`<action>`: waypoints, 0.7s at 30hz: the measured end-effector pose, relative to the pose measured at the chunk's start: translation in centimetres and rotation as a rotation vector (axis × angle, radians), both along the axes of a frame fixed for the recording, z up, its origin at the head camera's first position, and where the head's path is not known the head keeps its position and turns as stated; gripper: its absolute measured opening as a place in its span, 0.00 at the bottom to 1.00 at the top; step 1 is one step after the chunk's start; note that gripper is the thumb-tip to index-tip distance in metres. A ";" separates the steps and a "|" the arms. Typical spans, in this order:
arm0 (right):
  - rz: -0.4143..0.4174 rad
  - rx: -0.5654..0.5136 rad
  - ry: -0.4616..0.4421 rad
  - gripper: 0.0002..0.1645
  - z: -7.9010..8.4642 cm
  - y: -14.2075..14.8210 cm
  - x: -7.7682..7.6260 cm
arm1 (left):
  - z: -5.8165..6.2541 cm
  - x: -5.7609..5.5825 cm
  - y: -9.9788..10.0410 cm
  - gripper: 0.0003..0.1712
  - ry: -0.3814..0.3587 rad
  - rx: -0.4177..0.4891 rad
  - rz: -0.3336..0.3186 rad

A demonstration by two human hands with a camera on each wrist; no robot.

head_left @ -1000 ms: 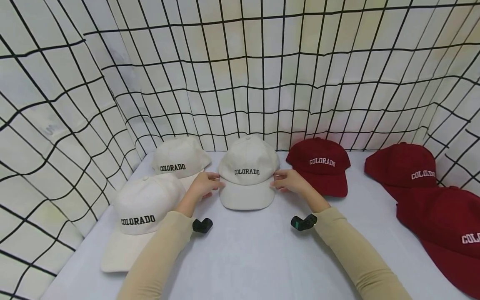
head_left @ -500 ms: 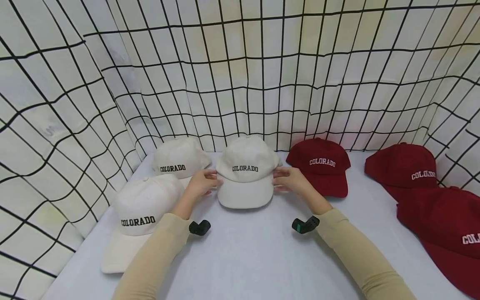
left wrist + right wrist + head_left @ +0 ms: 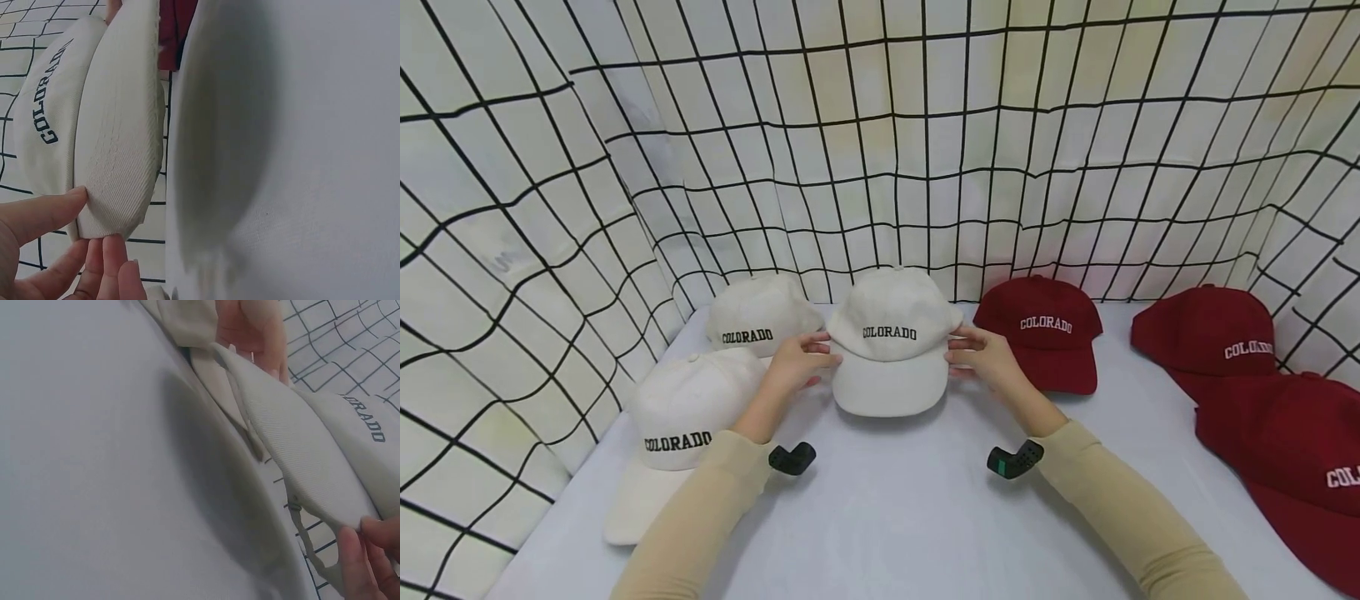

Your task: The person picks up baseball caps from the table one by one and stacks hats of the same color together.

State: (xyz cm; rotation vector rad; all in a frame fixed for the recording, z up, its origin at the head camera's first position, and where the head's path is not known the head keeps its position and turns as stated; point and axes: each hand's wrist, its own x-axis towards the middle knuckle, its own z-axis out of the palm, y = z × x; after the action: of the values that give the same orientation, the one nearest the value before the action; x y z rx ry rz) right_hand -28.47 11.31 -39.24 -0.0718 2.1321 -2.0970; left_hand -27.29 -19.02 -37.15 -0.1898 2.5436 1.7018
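Note:
An off-white baseball cap (image 3: 891, 385) with dark COLORADO lettering faces me in the middle of the head view. My left hand (image 3: 792, 363) pinches it on the left side where brim meets crown; in the left wrist view the thumb (image 3: 47, 212) lies on top and fingertips sit under the brim (image 3: 119, 131). On the opposite side my right hand (image 3: 989, 358) pinches the same cap, thumb and fingers at the brim's corner (image 3: 350, 515). Both wrist views show the brim raised over the white surface, its shadow beneath.
Two more off-white caps stand at left, one behind (image 3: 752, 308), one nearer (image 3: 700, 404) beside my left forearm. To the right are red caps, one close by my right hand (image 3: 1037, 304), two farther right (image 3: 1206, 329), (image 3: 1292, 442). Black-gridded white cloth (image 3: 940, 142) walls the table (image 3: 895, 517).
The central off-white cap has shifted slightly left and up in the head view, its front tipping a little, with both hands moving along. The other caps have stayed put.

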 end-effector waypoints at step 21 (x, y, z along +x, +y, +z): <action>0.024 -0.219 -0.170 0.35 -0.5 -0.2 3.1 | 0.9 2.3 -0.9 0.32 -0.049 0.089 -0.043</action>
State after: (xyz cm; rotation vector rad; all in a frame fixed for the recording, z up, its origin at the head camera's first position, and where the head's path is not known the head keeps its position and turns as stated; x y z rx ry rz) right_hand -25.34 11.14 -39.74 0.0545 1.7935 -2.2269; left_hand -24.96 -19.91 -36.26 -0.1680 2.4140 1.7673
